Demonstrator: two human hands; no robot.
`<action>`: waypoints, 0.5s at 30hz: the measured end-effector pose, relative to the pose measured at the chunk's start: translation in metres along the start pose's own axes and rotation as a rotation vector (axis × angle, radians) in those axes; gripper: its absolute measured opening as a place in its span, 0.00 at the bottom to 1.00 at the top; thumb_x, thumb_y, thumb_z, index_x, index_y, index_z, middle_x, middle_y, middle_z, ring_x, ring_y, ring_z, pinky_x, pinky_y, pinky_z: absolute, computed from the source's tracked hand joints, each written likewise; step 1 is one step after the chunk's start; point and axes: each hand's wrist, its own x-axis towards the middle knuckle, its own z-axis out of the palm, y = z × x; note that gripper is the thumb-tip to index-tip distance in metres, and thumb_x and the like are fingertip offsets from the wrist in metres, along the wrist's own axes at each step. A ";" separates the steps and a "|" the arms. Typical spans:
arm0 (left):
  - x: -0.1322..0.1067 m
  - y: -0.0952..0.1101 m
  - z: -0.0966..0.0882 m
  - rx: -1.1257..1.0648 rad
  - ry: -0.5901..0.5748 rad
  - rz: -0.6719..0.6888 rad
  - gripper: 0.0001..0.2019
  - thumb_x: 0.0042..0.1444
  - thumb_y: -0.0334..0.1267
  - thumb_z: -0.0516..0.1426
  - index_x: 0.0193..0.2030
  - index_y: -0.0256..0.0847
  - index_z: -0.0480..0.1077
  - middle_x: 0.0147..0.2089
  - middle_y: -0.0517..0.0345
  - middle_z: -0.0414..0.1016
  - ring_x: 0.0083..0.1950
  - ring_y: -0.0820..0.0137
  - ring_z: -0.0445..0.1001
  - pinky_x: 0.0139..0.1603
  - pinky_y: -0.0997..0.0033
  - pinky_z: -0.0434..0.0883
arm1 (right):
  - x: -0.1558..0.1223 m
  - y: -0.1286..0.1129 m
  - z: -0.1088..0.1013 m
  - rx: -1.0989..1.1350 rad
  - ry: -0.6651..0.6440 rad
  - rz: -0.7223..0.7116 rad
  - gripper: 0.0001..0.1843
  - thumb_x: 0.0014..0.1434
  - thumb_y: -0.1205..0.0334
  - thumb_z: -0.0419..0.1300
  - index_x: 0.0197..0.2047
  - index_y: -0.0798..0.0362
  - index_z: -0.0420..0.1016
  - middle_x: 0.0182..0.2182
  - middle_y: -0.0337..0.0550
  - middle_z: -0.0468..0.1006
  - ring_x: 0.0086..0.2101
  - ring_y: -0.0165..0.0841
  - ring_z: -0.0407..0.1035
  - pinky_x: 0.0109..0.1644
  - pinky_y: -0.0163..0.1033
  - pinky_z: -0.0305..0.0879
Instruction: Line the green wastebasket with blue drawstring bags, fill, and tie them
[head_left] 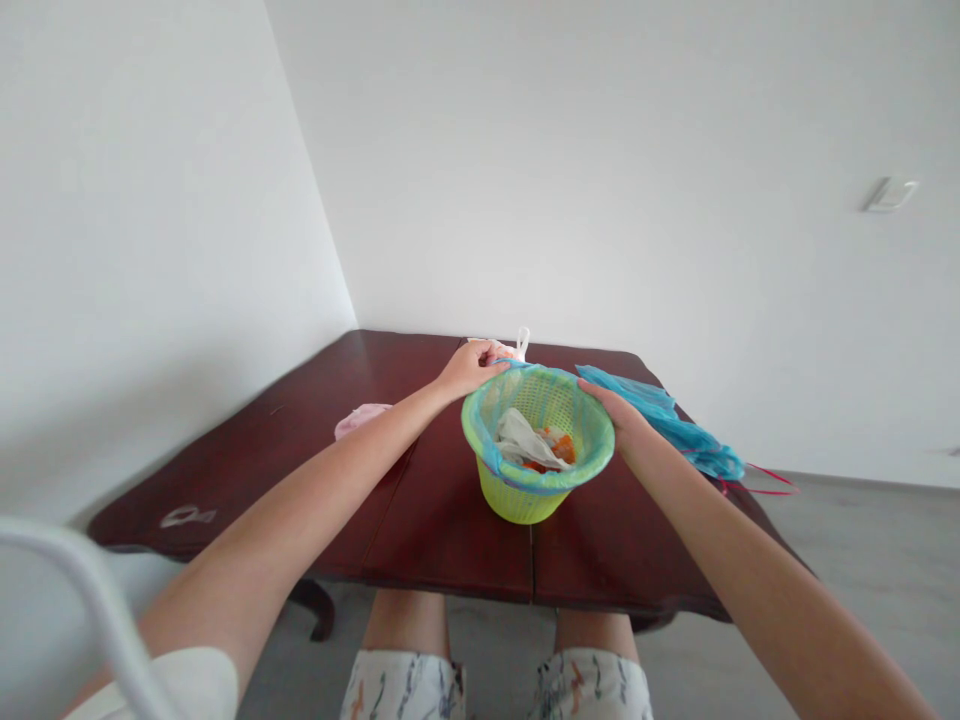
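A lime-green plastic mesh basket [523,500] stands in front of me, with a thin blue plastic liner [540,483] folded over its rim. My left hand [469,368] grips the far left of the rim and liner. My right hand [615,418] holds the right side of the rim, fingers over the liner. Inside lie a crumpled white plastic bag [525,440] and orange scraps [562,450]. Whether the basket rests on the table or hangs from my hands is hidden.
The dark red-brown wooden table [450,530] has a centre seam. A bunched blue plastic bag [667,420] with red ties [765,482] lies at its right edge. A pink cloth [361,420] and a white-pink bag [510,347] lie nearby. White walls stand behind.
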 end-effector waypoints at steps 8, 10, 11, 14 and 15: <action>-0.002 -0.003 -0.002 -0.041 -0.024 0.050 0.15 0.65 0.51 0.67 0.40 0.45 0.70 0.39 0.60 0.79 0.41 0.65 0.77 0.49 0.66 0.73 | 0.007 0.002 -0.007 -0.132 0.153 -0.152 0.25 0.45 0.48 0.89 0.41 0.44 0.87 0.35 0.41 0.92 0.40 0.49 0.89 0.49 0.51 0.88; -0.004 -0.001 -0.004 -0.023 -0.017 0.047 0.11 0.66 0.47 0.67 0.41 0.44 0.72 0.40 0.59 0.81 0.43 0.64 0.78 0.51 0.65 0.73 | 0.006 0.000 -0.007 -0.153 0.162 -0.191 0.28 0.43 0.49 0.90 0.44 0.44 0.88 0.35 0.40 0.92 0.38 0.46 0.87 0.47 0.49 0.87; -0.004 0.001 -0.004 -0.014 -0.015 0.043 0.09 0.67 0.45 0.66 0.41 0.44 0.73 0.41 0.58 0.82 0.43 0.64 0.78 0.52 0.64 0.73 | 0.004 -0.001 -0.006 -0.164 0.165 -0.203 0.29 0.42 0.49 0.90 0.45 0.44 0.88 0.35 0.40 0.92 0.37 0.46 0.87 0.46 0.49 0.86; -0.003 0.007 -0.009 0.001 0.007 0.011 0.06 0.68 0.42 0.66 0.45 0.44 0.76 0.44 0.56 0.84 0.44 0.63 0.79 0.55 0.62 0.74 | -0.004 -0.007 -0.003 -0.197 0.154 -0.207 0.29 0.43 0.47 0.90 0.46 0.44 0.89 0.36 0.41 0.92 0.36 0.45 0.86 0.44 0.49 0.86; -0.002 0.009 -0.012 0.000 0.020 -0.007 0.07 0.68 0.41 0.66 0.48 0.44 0.76 0.46 0.55 0.85 0.45 0.63 0.80 0.57 0.61 0.74 | -0.010 -0.010 -0.003 -0.207 0.145 -0.202 0.30 0.43 0.46 0.90 0.46 0.44 0.89 0.37 0.42 0.92 0.37 0.45 0.86 0.44 0.49 0.86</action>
